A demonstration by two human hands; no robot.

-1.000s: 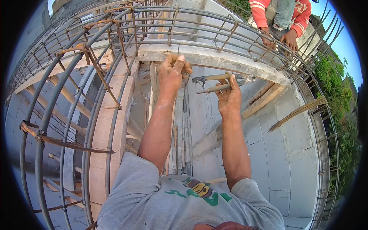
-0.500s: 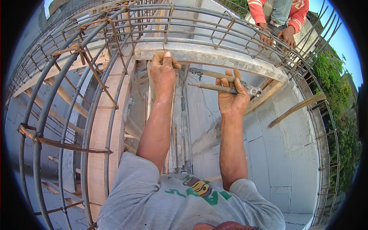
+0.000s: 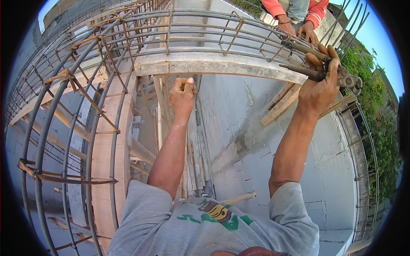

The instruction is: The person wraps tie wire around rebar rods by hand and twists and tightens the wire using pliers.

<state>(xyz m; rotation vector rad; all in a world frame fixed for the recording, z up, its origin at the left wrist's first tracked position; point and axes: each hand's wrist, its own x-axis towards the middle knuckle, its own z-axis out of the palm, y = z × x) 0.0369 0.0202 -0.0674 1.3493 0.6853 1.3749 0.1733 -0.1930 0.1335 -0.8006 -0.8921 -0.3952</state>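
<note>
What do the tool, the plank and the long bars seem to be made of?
Tool: likely steel, its head dull grey and shiny in spots; handle material unclear. 
Plank: wood, rough and weathered, by its pale, stained face. 
Long bars: probably bare steel, from their dark grey look and rust-brown ties.

Pale grey block walls (image 3: 326, 183) with thin visible joints rise on the right, a rough mortar streak (image 3: 230, 155) showing near the middle. Long planks (image 3: 198, 158) lie far below, between the walls. Green trees (image 3: 380, 115) stand outside at the right under clear blue sky (image 3: 386, 55), and daylight brightens the open, roofless space.
</note>
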